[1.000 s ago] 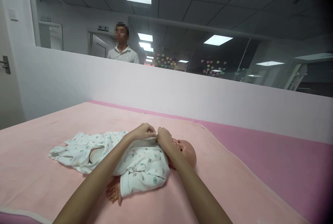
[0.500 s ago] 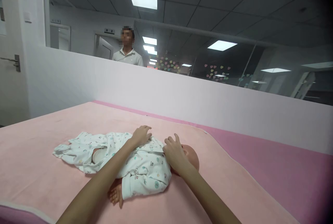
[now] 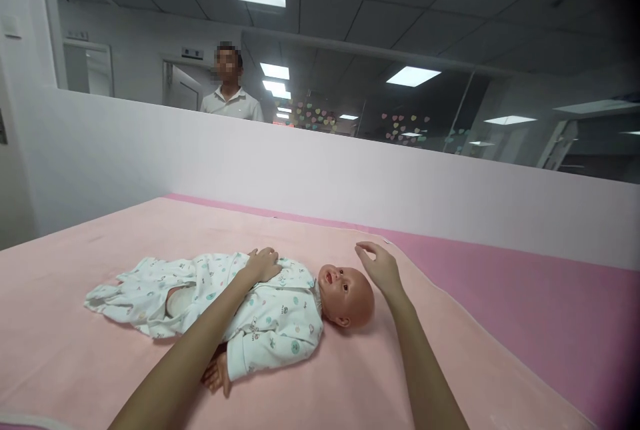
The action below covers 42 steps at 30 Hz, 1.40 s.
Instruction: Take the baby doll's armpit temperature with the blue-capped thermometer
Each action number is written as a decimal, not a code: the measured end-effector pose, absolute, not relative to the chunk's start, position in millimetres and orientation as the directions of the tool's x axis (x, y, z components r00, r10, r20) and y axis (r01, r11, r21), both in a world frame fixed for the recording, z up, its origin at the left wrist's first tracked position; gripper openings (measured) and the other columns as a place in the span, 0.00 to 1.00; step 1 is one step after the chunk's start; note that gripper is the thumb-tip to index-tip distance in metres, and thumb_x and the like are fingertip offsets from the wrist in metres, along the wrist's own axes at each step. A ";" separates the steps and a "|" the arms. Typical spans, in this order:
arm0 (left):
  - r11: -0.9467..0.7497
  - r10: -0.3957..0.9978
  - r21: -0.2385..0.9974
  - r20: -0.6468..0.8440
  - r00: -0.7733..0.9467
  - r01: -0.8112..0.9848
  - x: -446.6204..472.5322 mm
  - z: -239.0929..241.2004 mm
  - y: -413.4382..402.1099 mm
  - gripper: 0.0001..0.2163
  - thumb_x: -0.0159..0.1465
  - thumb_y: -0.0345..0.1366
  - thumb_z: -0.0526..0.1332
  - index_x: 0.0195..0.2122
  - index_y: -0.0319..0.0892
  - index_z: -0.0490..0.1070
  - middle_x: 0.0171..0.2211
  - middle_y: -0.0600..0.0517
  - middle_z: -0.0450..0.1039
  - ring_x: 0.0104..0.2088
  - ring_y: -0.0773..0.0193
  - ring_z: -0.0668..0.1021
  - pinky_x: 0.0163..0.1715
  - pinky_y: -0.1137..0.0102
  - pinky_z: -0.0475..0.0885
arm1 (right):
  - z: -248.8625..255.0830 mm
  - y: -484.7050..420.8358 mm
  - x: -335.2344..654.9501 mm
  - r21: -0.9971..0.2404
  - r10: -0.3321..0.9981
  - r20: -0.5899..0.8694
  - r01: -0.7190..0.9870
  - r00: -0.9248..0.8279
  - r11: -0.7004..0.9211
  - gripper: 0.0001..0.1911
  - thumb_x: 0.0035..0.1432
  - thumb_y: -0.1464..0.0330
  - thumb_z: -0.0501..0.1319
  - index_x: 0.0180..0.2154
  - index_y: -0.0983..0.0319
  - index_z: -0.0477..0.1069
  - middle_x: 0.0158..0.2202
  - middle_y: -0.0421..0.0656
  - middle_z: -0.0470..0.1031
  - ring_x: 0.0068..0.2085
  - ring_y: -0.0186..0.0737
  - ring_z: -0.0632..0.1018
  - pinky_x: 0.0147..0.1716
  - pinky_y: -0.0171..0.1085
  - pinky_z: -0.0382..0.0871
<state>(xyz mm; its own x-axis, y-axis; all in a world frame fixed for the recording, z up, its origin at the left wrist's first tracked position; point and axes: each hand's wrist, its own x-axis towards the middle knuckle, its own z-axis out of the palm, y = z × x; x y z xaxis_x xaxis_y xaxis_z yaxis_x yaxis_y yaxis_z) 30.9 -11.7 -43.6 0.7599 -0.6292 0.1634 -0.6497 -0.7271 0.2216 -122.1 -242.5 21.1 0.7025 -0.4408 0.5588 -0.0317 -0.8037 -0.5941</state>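
A baby doll (image 3: 347, 293) lies on its back, its bald head to the right and its legs to the left. It wears a white patterned romper (image 3: 280, 323), which gapes at the thigh and shows something white there. My left hand (image 3: 265, 265) rests on the doll's chest and belly, fingers spread over the cloth, holding nothing. Just past the top of the doll's head hovers my right hand (image 3: 383, 267), empty, thumb and fingers apart. The doll's near hand (image 3: 217, 373) pokes out of its sleeve; its far arm is mostly hidden.
Under the doll a pink sheet (image 3: 350, 383) covers a magenta mat (image 3: 500, 283). Behind it runs a low white wall (image 3: 300, 170) with a window above. Beyond the glass stands a person (image 3: 233, 100) in a white shirt. Heart stickers (image 3: 315, 113) dot the glass.
My right hand has moved from the doll's neck and collar to the right, past its head, uncovering the face. My left hand has settled flatter on the chest. The view has shifted slightly right.
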 end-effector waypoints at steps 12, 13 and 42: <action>-0.751 -0.597 0.235 0.156 0.787 -0.617 13.6 -47.1 -1.2 0.21 0.60 0.44 0.41 0.50 0.45 0.62 0.45 0.44 0.71 0.46 0.53 0.72 0.47 0.57 0.58 | -30.3 -263.0 -118.2 -0.983 -0.188 -0.169 -0.152 0.967 0.099 0.23 0.49 0.53 0.57 0.37 0.66 0.72 0.37 0.48 0.76 0.41 0.46 0.75 0.45 0.41 0.67; -0.748 -0.598 0.241 0.157 0.786 -0.618 14.2 -47.2 -0.9 0.21 0.60 0.45 0.41 0.50 0.45 0.61 0.45 0.45 0.71 0.46 0.53 0.72 0.47 0.57 0.58 | -31.3 -264.9 -117.1 -0.988 -0.209 -0.137 -0.120 0.968 0.092 0.23 0.49 0.54 0.58 0.39 0.65 0.72 0.39 0.48 0.75 0.42 0.46 0.75 0.46 0.41 0.66; -0.739 -0.590 0.291 0.155 0.792 -0.607 16.0 -47.2 1.1 0.21 0.60 0.47 0.42 0.48 0.46 0.63 0.46 0.46 0.70 0.47 0.54 0.71 0.47 0.58 0.58 | -37.5 -266.2 -114.0 -0.990 -0.339 0.047 0.089 0.940 0.108 0.18 0.49 0.55 0.57 0.36 0.62 0.73 0.43 0.44 0.74 0.47 0.45 0.72 0.47 0.39 0.65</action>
